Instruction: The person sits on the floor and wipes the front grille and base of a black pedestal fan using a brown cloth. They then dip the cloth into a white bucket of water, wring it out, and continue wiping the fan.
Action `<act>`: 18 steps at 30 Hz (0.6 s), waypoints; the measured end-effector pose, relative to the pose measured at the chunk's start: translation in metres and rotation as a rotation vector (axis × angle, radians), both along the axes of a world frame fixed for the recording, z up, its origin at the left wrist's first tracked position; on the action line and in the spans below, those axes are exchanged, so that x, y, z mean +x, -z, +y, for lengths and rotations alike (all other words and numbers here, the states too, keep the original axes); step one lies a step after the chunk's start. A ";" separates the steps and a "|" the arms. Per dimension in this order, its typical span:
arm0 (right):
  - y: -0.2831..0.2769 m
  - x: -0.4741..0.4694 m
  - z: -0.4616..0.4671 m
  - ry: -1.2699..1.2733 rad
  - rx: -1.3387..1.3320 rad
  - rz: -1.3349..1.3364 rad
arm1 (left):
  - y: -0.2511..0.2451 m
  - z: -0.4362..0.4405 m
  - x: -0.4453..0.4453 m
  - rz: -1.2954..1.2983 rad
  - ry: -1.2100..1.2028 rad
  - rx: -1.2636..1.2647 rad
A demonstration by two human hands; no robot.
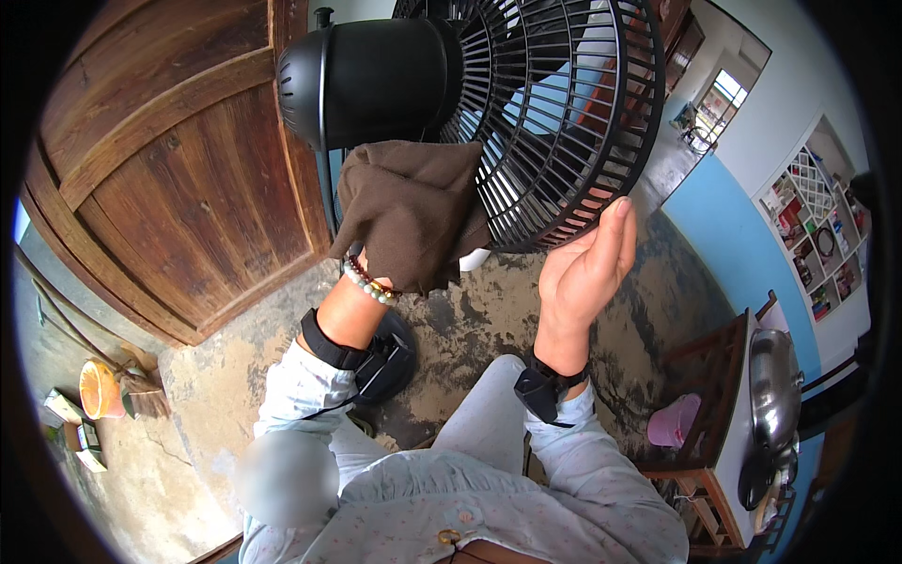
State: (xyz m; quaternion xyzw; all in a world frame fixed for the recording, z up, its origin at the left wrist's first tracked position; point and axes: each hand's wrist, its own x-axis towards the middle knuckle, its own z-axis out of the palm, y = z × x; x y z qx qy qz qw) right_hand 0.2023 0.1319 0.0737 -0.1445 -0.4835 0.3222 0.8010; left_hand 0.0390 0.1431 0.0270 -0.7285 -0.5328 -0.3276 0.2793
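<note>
A black electric fan is in front of me, with its motor housing [387, 74] at the upper middle and its round wire guard [546, 134] to the right of that. My left hand [362, 259] holds a brown cloth [416, 204] against the back of the guard, just below the housing. The cloth hides nearly all of that hand; a beaded bracelet shows at the wrist. My right hand [583, 264] grips the lower right rim of the guard, and part of it shows through the slats. Black devices are strapped to both my wrists.
A wooden door [190, 183] stands at the left. A broom [144, 391] and an orange basket [99, 389] are at the lower left. To the right, a table [733, 423] bears a metal wok lid [774, 388], with a pink bucket [674, 421] beside it. Wall shelves [821, 225] hold small items.
</note>
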 end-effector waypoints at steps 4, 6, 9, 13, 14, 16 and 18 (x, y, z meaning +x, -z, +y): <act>0.000 -0.001 0.000 -0.011 -0.002 0.026 | -0.013 0.002 0.002 -0.088 0.059 -0.073; 0.001 -0.001 0.000 -0.012 0.011 0.014 | -0.029 0.000 0.006 -0.073 -0.020 -0.210; 0.002 0.001 0.003 -0.063 0.054 -0.016 | -0.050 -0.012 0.011 0.008 -0.131 -0.255; 0.004 0.003 0.006 -0.084 0.093 -0.044 | -0.066 -0.026 0.018 0.157 -0.323 -0.200; 0.005 0.003 0.006 -0.074 0.100 -0.041 | -0.067 -0.028 0.018 0.128 -0.288 -0.152; 0.004 0.004 0.006 -0.063 0.112 -0.046 | -0.071 -0.025 0.013 0.330 -0.238 -0.012; 0.003 0.005 0.004 -0.054 0.151 -0.061 | -0.067 -0.023 0.005 -0.212 0.107 -0.149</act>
